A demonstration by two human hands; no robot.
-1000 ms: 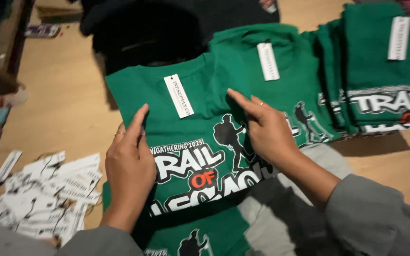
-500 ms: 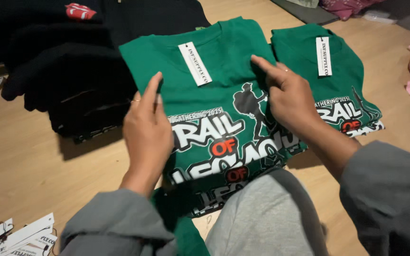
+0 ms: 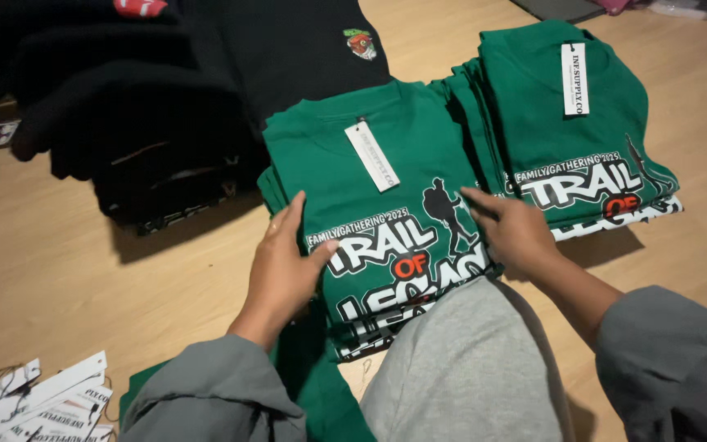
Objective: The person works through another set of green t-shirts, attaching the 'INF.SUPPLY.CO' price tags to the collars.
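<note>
On the floor: a wooden floor [image 3: 59, 270] with stacks of folded shirts, seen from above, person's knees in grey at the bottom of the view.
Main stack: folded green t-shirt [image 3: 386, 221] on top of a pile of the same green shirts, sitting pretty much dead centre. White and orange print with a black figure silhouette on the front.
Hang tag: long white hang tag [image 3: 372, 155] lying diagonally near the collar, at about 12 o'clock from the hands.
Left hand: left hand [image 3: 284, 270] lies flat on the left edge of the top shirt, at roughly 9 o'clock of the stack. Fingers loosely spread, thumb out across the print, not gripping anything, just pressing on the fabric.
Right hand: right hand [image 3: 513, 233] rests on the right edge of the same shirt, at 3 o'clock. Fingers stretched out flat and pointing toward 10 o'clock, open, holding nothing.
Second stack: another green shirt pile [image 3: 566, 139] with its own white tag, just beside the main stack at about 2 o'clock, edges touching or overlapping.
Black clothes: a heap of black garments [image 3: 165, 106] at 10 to 11 o'clock, close to the main stack.
Loose tags: bunch of white paper tags [image 3: 42, 405] on the floor at 8 o'clock, well apart from the shirts.
</note>
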